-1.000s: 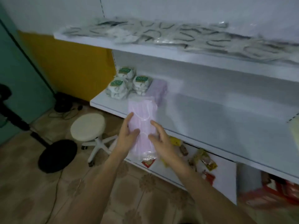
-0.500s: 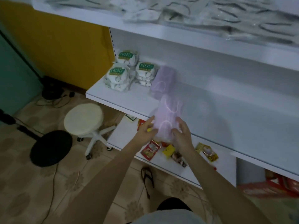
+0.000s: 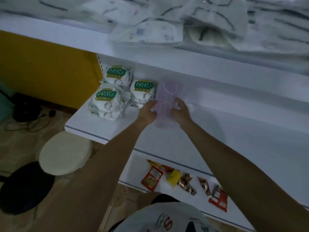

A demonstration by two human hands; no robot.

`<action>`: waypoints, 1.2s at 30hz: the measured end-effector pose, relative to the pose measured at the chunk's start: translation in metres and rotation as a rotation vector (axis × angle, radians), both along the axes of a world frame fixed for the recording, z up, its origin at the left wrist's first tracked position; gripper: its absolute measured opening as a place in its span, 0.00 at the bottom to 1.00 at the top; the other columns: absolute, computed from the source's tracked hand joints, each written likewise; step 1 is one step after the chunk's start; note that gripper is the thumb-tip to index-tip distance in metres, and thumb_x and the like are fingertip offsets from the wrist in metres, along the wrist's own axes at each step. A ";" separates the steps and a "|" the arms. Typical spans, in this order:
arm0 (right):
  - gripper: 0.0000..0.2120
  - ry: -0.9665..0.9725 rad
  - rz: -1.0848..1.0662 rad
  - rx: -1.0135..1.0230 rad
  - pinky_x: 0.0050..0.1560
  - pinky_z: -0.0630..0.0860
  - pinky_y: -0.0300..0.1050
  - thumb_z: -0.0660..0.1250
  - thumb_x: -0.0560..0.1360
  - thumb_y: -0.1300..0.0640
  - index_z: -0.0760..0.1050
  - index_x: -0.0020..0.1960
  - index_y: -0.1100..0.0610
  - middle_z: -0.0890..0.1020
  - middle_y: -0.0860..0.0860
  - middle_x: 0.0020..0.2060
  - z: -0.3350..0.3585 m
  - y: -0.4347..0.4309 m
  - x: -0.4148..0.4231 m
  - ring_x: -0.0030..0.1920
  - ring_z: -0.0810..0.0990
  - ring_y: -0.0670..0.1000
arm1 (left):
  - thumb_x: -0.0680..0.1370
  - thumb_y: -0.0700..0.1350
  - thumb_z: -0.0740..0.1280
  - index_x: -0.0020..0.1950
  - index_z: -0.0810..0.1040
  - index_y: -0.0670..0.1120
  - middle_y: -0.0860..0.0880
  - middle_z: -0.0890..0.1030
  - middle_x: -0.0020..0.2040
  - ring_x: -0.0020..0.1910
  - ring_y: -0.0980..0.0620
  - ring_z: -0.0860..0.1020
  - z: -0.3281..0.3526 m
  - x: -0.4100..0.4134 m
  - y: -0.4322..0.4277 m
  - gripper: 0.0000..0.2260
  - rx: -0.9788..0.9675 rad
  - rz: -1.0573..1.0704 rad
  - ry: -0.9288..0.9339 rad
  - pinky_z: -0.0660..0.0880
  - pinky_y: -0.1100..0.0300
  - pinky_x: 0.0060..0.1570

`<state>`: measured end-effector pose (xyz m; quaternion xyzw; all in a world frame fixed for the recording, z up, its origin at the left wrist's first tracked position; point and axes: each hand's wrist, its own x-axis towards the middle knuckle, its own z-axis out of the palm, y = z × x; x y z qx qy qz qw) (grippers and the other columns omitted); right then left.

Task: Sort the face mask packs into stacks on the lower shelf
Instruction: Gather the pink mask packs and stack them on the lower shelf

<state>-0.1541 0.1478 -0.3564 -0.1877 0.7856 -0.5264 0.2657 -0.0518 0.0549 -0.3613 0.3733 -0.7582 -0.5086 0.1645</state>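
Note:
A pink face mask pack [image 3: 167, 97] lies lengthways on the white lower shelf [image 3: 250, 148], on top of a pink stack beside the N95 packs. My left hand [image 3: 148, 111] grips its left edge and my right hand [image 3: 180, 110] grips its right edge. Three piles of white N95 mask packs [image 3: 107, 101] with green labels stand at the shelf's left end. Many loose clear-wrapped mask packs [image 3: 200, 22] cover the upper shelf.
A cream round stool [image 3: 65, 154] and a black round base [image 3: 25, 186] stand on the tiled floor at the left. The bottom shelf holds several snack packets [image 3: 152, 180]. A yellow wall [image 3: 41, 72] is left of the shelving.
Both hands carried the pink pack up from below the shelf edge, forward and onto the pink stack at the back. The camera moved closer to the shelves.

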 end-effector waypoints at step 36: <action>0.23 0.140 0.299 0.252 0.54 0.67 0.38 0.58 0.81 0.56 0.59 0.74 0.57 0.70 0.57 0.67 -0.063 0.220 0.272 0.63 0.72 0.55 | 0.80 0.39 0.61 0.69 0.67 0.38 0.40 0.71 0.67 0.63 0.44 0.71 -0.043 0.261 0.168 0.18 -0.138 -0.195 -0.143 0.65 0.64 0.57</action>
